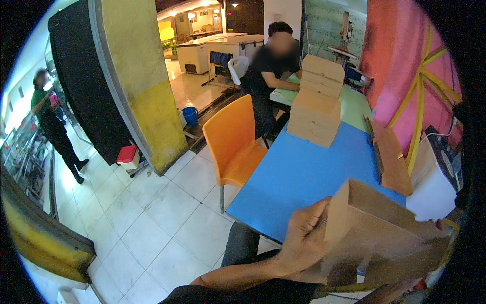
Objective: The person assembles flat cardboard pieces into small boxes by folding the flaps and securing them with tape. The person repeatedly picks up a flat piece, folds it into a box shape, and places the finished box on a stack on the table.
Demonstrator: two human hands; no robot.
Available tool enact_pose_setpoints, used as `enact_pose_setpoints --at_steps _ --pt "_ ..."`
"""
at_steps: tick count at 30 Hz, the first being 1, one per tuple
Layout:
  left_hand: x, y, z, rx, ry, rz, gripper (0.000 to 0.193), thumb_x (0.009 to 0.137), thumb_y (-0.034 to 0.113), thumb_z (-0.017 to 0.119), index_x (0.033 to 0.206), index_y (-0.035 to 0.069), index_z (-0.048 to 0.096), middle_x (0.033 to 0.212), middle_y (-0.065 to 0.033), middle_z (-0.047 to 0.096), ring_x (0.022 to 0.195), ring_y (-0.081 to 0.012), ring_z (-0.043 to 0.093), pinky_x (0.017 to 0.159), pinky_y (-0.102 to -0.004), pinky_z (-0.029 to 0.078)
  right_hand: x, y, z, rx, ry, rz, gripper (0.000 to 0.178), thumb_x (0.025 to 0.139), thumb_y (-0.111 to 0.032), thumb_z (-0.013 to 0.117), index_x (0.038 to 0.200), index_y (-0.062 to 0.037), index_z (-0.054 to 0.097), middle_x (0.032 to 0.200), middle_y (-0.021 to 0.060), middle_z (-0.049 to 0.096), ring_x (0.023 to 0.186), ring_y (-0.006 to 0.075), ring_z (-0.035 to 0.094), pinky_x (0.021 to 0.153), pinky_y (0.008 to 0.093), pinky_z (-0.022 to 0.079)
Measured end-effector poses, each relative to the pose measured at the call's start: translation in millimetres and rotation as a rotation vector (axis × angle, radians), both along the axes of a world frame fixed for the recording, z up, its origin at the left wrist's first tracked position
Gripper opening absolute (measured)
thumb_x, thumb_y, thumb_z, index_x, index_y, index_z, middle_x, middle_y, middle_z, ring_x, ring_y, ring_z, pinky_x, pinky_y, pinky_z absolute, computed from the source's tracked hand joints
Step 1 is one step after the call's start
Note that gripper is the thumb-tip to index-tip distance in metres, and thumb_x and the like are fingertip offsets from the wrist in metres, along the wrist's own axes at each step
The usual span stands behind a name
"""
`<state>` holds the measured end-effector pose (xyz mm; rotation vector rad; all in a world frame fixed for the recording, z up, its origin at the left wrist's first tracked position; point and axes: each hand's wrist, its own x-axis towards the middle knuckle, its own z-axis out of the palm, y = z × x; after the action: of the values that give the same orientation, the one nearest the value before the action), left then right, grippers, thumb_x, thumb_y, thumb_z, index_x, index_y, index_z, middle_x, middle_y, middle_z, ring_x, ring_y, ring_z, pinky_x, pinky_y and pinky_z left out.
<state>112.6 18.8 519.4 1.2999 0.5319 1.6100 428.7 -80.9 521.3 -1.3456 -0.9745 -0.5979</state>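
Note:
A brown cardboard box (385,223), partly folded with its panels standing up, is tilted above the near right corner of the blue table (298,177). My left hand (305,235) is closed on its left edge, fingers curled over the cardboard. At the lower right, part of my right forearm (392,295) shows beneath the box. The box hides the fingers of my right hand, so their grip cannot be seen. Farther along the table stand stacked brown cardboard boxes (315,114).
Flat cardboard pieces (394,159) lean along the table's right side. An orange chair (230,137) stands at the left edge. A person in dark clothes (263,71) sits at the far end; another in green (43,101) stands far left. A white appliance (430,177) is at right.

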Motion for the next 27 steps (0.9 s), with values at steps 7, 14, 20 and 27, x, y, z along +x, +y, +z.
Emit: enact_pose_setpoints --at_steps 7,14,20,27 --pt "-7 8 17 0.135 0.05 -0.057 0.021 0.102 0.015 0.05 0.11 -0.001 0.061 0.078 -0.0016 0.06 0.071 -0.0066 0.05 0.06 -0.0252 0.044 -11 -21 -48 -0.096 -0.041 -0.141 0.038 0.099 -0.026 0.056 0.122 0.0032 0.058 0.123 0.0146 0.059 0.11 0.0212 0.056 0.094 0.036 0.045" --pt "-6 4 1 -0.038 0.146 -0.517 0.026 0.106 0.02 0.043 0.109 -0.001 0.058 0.073 -0.0074 0.054 0.069 -0.0095 0.048 0.059 -0.0306 0.043 -20 -38 -42 -0.118 -0.01 -0.168 0.047 0.098 -0.027 0.056 0.131 0.0058 0.055 0.134 0.0187 0.056 0.118 0.0255 0.055 0.099 0.0401 0.045" --pt "8 8 -23 0.188 0.112 -0.304 0.036 0.107 0.032 0.043 0.105 0.0 0.059 0.068 -0.0005 0.048 0.062 -0.0079 0.041 0.053 -0.0281 0.038 16 -42 -59 -0.222 -0.094 -0.254 0.052 0.096 -0.039 0.047 0.129 0.0009 0.057 0.135 0.0165 0.057 0.125 0.0314 0.052 0.107 0.0428 0.039" --pt "-1 3 -42 -0.166 0.196 -0.217 0.038 0.106 0.034 0.045 0.096 0.0 0.061 0.065 0.0034 0.043 0.062 -0.0062 0.04 0.052 -0.0265 0.036 57 -45 -145 -0.549 -0.259 0.031 0.042 0.095 -0.034 0.05 0.121 -0.0025 0.061 0.126 0.0106 0.061 0.118 0.0292 0.054 0.104 0.0469 0.038"
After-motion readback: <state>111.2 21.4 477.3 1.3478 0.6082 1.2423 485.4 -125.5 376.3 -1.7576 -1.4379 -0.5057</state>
